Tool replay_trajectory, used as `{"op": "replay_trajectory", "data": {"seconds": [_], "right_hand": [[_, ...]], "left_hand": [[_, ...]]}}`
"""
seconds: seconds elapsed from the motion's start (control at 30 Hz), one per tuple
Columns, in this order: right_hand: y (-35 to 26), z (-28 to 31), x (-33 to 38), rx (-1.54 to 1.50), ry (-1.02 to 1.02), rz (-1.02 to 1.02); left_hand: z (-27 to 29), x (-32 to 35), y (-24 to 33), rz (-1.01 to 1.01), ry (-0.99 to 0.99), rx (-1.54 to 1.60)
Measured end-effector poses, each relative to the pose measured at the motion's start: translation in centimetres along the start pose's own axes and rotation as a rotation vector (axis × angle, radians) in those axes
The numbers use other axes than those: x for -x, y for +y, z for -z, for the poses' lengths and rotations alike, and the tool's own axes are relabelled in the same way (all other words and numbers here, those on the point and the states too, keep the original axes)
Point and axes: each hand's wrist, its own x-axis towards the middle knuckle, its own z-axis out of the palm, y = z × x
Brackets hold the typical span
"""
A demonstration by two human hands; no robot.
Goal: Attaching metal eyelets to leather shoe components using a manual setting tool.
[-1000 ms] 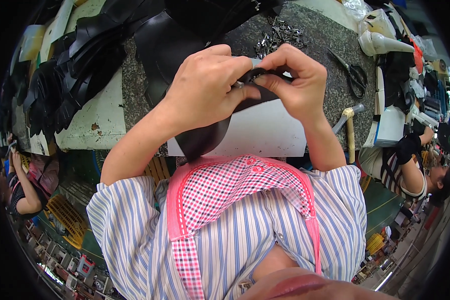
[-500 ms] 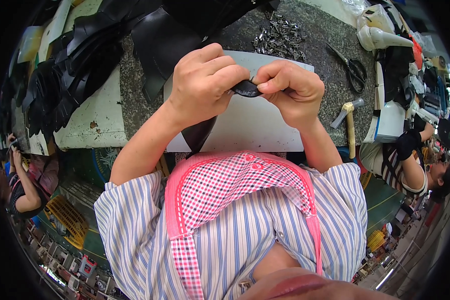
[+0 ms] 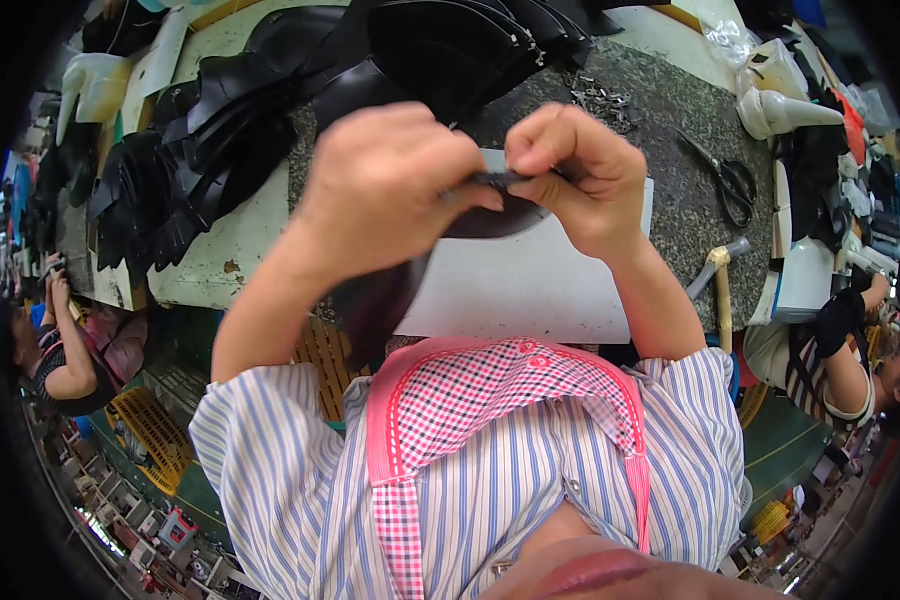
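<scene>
Between my hands a dark, flexible leather-like piece point(image 3: 505, 222) is held up by its edge, above a pale grey board point(image 3: 520, 290). A loose part of it hangs below my left hand point(image 3: 390, 180), which is smeared by motion but pinches the edge with its fingertips. My right hand point(image 3: 582, 175) pinches the same edge between thumb and bent index finger, close to the left fingertips. Exactly what the fingertips press at the edge is too blurred to make out. Beyond the hands lies a heap of small shiny metal pieces point(image 3: 602, 102).
Black cut leather-like pieces lie piled at the left point(image 3: 210, 130) and far side point(image 3: 445, 55). To the right are black-handled scissors point(image 3: 725, 180), a hammer point(image 3: 720, 270) and a white spouted bottle point(image 3: 785, 112). Other people work at both sides; a yellow basket point(image 3: 150, 430) stands lower left.
The view has shifted, so the table appears lower and more of the far pile shows. The dark piece now spreads below both hands; the left hand has turned and blurs.
</scene>
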Motion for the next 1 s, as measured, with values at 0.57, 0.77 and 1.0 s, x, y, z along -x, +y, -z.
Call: {"op": "replay_trajectory", "data": {"seconds": [0.57,0.77,1.0], "right_hand": [[8.0,6.8,0.7,1.07,0.049,-0.331],[8.1,6.0,-1.3,1.27,-0.096,-0.445],[7.5,8.6,2.7,0.533,0.319,-0.445]], "left_hand": [[9.3,7.3,-26.6,0.777,-0.435,-0.671],[14.5,9.1,-28.7,0.746,-0.378,-0.835],[5.4,0.0,-8.6,0.465,0.445,-0.091]]}}
